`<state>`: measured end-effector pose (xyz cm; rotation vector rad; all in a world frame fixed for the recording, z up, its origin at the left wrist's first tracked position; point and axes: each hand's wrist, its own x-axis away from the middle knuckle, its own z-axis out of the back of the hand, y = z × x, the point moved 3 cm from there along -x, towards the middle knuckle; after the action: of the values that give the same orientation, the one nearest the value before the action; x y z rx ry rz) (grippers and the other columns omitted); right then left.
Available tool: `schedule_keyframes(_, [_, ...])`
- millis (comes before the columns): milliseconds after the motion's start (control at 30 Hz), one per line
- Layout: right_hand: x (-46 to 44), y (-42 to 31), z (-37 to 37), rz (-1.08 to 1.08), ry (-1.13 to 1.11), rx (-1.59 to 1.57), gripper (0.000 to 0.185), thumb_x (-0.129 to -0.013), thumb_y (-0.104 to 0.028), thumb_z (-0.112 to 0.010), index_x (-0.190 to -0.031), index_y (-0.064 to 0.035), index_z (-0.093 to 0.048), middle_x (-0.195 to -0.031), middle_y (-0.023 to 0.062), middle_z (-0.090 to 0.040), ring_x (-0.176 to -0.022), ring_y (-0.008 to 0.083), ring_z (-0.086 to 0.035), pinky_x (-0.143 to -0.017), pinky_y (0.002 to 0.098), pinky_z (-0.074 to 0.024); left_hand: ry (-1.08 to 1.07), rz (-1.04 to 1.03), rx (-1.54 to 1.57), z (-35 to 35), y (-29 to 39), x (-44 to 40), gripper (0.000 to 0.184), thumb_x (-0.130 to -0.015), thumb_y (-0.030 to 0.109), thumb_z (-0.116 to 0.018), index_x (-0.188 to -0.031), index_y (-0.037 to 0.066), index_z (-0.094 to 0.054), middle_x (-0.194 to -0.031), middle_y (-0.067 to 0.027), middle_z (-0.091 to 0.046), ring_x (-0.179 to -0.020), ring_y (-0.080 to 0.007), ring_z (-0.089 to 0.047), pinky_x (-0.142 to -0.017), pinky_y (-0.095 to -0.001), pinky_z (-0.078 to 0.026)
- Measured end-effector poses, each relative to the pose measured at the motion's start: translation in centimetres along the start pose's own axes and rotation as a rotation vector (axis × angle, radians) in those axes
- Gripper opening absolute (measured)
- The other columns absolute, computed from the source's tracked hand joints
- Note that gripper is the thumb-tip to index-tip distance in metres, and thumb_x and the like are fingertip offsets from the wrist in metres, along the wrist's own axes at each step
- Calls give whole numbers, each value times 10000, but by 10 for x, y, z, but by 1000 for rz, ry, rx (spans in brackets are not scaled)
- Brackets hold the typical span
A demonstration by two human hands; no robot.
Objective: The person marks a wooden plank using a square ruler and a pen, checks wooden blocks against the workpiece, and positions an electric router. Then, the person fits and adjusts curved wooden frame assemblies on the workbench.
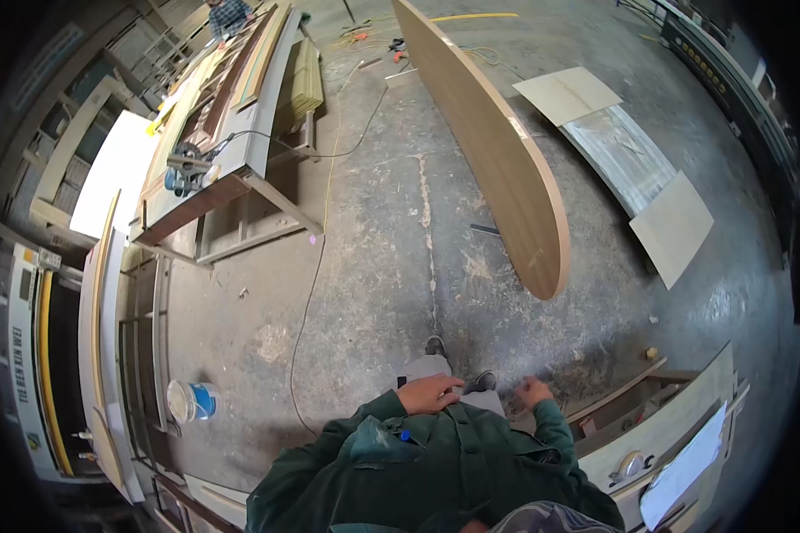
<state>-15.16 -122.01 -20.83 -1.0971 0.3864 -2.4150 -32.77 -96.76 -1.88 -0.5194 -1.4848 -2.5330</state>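
My left hand (431, 393) is in front of my waist, at the hem of my green jacket (409, 480), with its fingers stretched out and nothing seen in them. To the right, my right hand (534, 392) hangs beside my hip, over the floor. Its fingers are loosely bent and a little apart, and I see nothing in it. Ahead of me a long wooden panel (507, 160) stands on its edge, its near end rounded, well out of reach of both hands.
A workbench (258, 142) with a power tool (187, 173) and boards stands at left. A bucket (191, 401) and a cable (307, 311) lie on the floor. Panels (676, 231) rest at right; a tape measure (631, 464) sits near right. Another person (229, 18) works far back.
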Motion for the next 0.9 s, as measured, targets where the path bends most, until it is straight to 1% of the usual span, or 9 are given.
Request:
schedule_keyframes(100, [-61, -17, 32, 172, 54, -5, 585, -775, -406, -645, -1228, -48, -553, -1170, 215, -591, -1088, 371, -555, -929, 437, -452, 72, 32, 74, 10, -11, -5, 381, -915, 300, -546, -1229, 85, -526, -999, -157, -603, -914, -327, -593, -803, -393, -470])
schedule_keyframes(267, [-129, -131, 77, 357, 80, 128, 564, -774, -387, -652, -1213, -44, -561, -1152, 198, -608, -1052, 358, -580, -906, 430, -462, 208, 3, 143, 46, -45, -19, 394, -924, 279, -544, -1261, 76, -513, -994, -136, -600, -915, -288, -591, -827, -367, -464])
schedule_keyframes(433, [-189, -222, 63, 503, -185, 149, 568, -780, -404, -650, -1212, -45, -569, -1115, 182, -632, -1028, 339, -600, -901, 404, -470, 371, -39, 238, 126, -102, -36, 412, -906, 286, -565, -1238, 50, -509, -950, -139, -601, -895, -306, -584, -800, -371, -462])
schedule_keyframes(567, [-242, -220, 38, 382, -210, 161, 604, -799, -497, -600, -1160, -12, -604, -1054, 192, -652, -965, 328, -628, -870, 383, -483, 453, -31, 227, 213, -142, -24, 416, -895, 279, -574, -1237, 50, -510, -941, -136, -601, -900, -304, -584, -795, -365, -464])
schedule_keyframes(633, [-260, -218, 46, 154, -254, 32, 645, -810, -526, -570, -1164, 14, -588, -996, 198, -662, -917, 333, -637, -862, 383, -483, 486, 31, 219, 261, -148, -12, 413, -891, 275, -576, -1233, 52, -517, -944, -134, -603, -906, -301, -585, -795, -363, -466])
schedule_keyframes(700, [-292, -190, 43, -52, -207, -91, 605, -822, -513, -567, -1093, 26, -621, -898, 176, -674, -791, 301, -663, -732, 394, -524, 472, 92, 153, 301, -166, -10, 405, -885, 263, -582, -1225, 50, -526, -965, -133, -603, -909, -298, -586, -799, -363, -468])
schedule_keyframes(767, [-297, -203, 56, -307, -170, -312, 533, -828, -486, -582, -1005, 11, -658, -812, 133, -668, -657, 256, -660, -553, 385, -523, 464, 120, 175, 337, -189, -17, 406, -876, 251, -592, -1220, 44, -530, -981, -133, -603, -913, -299, -584, -803, -365, -468])
schedule_keyframes(800, [-306, -210, 60, -321, -180, -330, 461, -820, -437, -616, -953, 1, -672, -774, 103, -659, -580, 222, -644, -440, 345, -488, 452, 125, 176, 356, -199, -23, 421, -866, 247, -604, -1223, 39, -523, -997, -138, -600, -923, -299, -580, -809, -365, -468])
schedule_keyframes(900, [-343, -237, 65, -280, -212, -347, 426, -809, -386, -638, -970, 7, -665, -770, 105, -659, -578, 216, -642, -440, 336, -488, 483, 90, 78, 408, -234, -60, 427, -866, 260, -600, -1226, 46, -514, -1009, -146, -583, -924, -297, -576, -811, -365, -467])
